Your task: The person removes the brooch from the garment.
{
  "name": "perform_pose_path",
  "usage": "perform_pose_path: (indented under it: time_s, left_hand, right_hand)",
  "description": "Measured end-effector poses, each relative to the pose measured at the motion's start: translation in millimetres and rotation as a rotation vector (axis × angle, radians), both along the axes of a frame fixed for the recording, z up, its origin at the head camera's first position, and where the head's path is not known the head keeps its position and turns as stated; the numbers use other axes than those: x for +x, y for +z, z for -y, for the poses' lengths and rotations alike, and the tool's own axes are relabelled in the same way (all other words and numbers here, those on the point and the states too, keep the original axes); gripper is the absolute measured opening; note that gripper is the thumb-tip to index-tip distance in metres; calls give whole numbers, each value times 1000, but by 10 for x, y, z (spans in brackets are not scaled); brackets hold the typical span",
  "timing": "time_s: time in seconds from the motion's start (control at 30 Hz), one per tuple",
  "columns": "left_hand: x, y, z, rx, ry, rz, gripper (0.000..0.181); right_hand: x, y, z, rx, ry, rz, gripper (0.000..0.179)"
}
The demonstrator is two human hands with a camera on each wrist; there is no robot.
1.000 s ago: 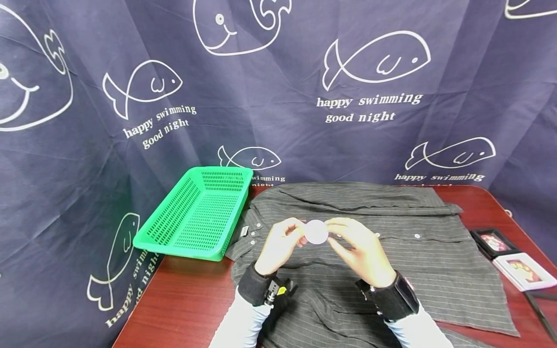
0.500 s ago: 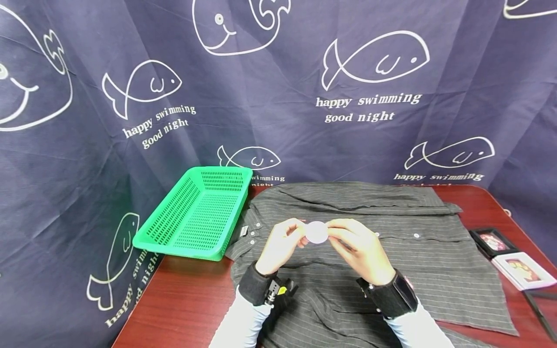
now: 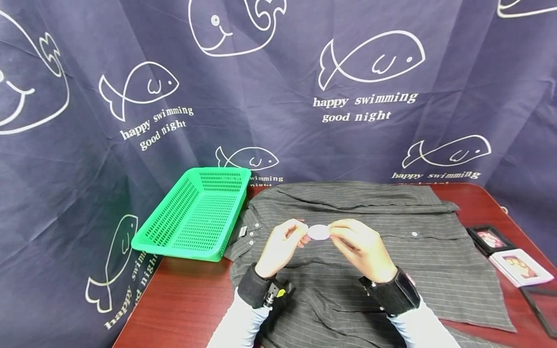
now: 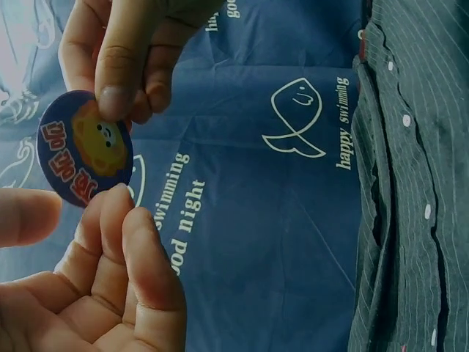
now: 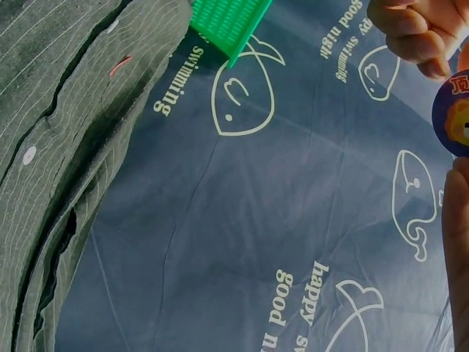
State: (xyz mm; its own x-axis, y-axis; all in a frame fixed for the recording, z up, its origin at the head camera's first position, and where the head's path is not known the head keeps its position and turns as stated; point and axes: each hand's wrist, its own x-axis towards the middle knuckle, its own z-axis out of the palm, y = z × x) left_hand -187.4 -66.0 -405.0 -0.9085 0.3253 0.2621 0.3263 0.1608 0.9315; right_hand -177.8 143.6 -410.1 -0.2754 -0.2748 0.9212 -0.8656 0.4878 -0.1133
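A round dark-blue button badge [image 4: 82, 158] with a yellow cartoon lion and pink-white characters is held up between both hands, over a dark striped shirt [image 3: 435, 266]. In the head view its pale face [image 3: 319, 232] appears as a flattened oval. My left hand [image 3: 282, 245] holds the badge's left edge; in the left wrist view its fingertips meet the lower rim and the thumb lies near the edge. My right hand [image 3: 361, 246] pinches the opposite edge, its thumb [image 4: 115, 95] over the printed face. The right wrist view cuts off part of the badge [image 5: 454, 121].
A green plastic basket [image 3: 230, 241] stands on the red-brown table [image 3: 174, 295] to the left. At the right edge lie a black picture frame [image 3: 491, 240], a white one [image 3: 521, 267] and another dark frame [image 3: 537, 309]. A blue fish-print curtain [image 3: 278, 96] hangs behind.
The badge has tilted, going from nearly round to a flat oval in the head view. Right fingers have closed in a little at its edge. The camera has shifted slightly.
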Motion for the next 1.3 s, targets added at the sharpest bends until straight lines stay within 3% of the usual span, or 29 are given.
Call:
perform_pose_path:
  time_s: [0.13, 0.3, 0.43, 0.6, 0.7, 0.83, 1.03, 1.3]
  left_hand:
    - [20, -28, 19, -4, 26, -33, 21]
    - [29, -123, 53, -104, 110, -158, 18]
    - [21, -230, 90, -194, 171, -278, 17]
    - [-3, -368, 138, -351, 238, -470, 25]
    - [-18, -454, 178, -431, 262, -544, 35]
    - [-22, -537, 235, -522, 280, -563, 46]
    - [-20, -633, 298, -675, 295, -522, 59]
    - [-16, -759, 371, -801, 318, -512, 68]
  right_hand:
    - [14, 7, -39, -22, -5, 46, 31]
    - [23, -11, -120, -64, -23, 94, 29]
    - [41, -39, -209, -111, -26, 145, 6]
    - [94, -58, -339, -160, -74, 227, 24]
    - [136, -75, -435, -189, -113, 296, 27]
    - [188, -114, -572, -231, -162, 354, 31]
    - [275, -189, -787, -321, -219, 459, 26]
    - [443, -253, -1071, -436, -399, 645, 16]
